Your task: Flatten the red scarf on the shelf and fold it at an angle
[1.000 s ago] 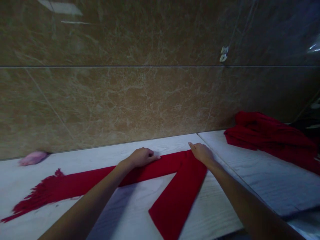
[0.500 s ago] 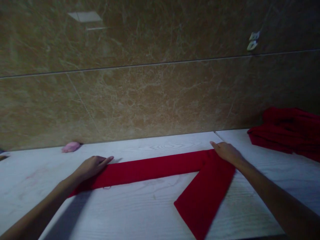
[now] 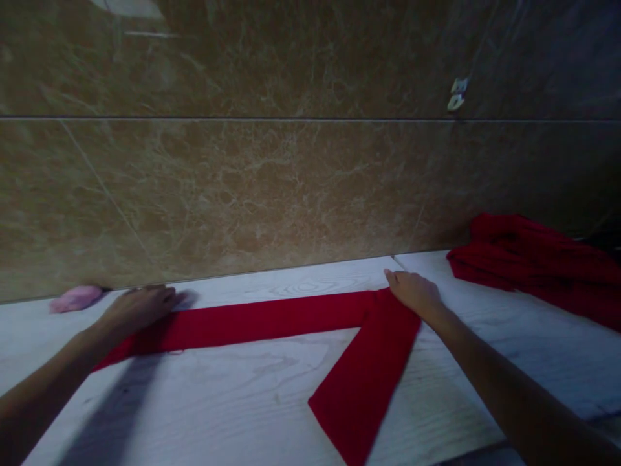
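A long red scarf (image 3: 272, 320) lies flat on the white wood-grain table (image 3: 233, 401), bent at a corner so one strip runs left and another slants toward me. My right hand (image 3: 412, 291) rests flat on that corner, fingers stretched out. My left hand (image 3: 138, 307) lies palm down on the scarf's left stretch, fingers extended along the cloth. My left forearm covers the scarf's far left end.
A brown marble-tiled wall rises right behind the table. A small pink object (image 3: 75, 298) lies at the wall on the left. A heap of red cloth (image 3: 533, 265) sits on a second white tabletop (image 3: 509, 336) at the right.
My left hand has slid leftward along the scarf, from near the corner out to its left stretch, smoothing it flat. My right hand has stayed on the corner.
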Demonstrator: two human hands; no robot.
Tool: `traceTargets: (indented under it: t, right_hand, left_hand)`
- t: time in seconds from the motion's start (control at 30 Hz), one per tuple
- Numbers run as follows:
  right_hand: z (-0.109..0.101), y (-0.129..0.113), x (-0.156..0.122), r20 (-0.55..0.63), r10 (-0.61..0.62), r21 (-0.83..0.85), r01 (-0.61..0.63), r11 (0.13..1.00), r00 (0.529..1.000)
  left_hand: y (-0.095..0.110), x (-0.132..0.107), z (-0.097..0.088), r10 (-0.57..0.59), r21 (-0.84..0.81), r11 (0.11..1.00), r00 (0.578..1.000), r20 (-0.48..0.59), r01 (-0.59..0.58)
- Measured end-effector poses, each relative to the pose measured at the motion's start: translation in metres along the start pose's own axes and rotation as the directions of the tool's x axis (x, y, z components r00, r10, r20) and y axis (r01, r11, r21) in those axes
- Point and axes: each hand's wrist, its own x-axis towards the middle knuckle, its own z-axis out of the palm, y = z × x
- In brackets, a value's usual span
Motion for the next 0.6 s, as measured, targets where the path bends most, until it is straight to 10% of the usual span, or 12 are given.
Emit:
traceTargets:
  t: [0.23, 0.6]
  right_hand:
    - [0.016, -0.017, -0.021, 0.062, -0.41, 0.052, 0.407, 0.912, 0.91]
    - [0.013, -0.026, -0.024, 0.092, -0.486, 0.048, 0.484, 0.874, 0.869]
  left_hand:
    - [0.094, -0.033, 0.009, 0.193, -0.095, 0.979, 0.967, 0.165, -0.179]
    - [0.066, -0.063, 0.013, 0.083, -0.053, 0.996, 0.977, 0.198, -0.074]
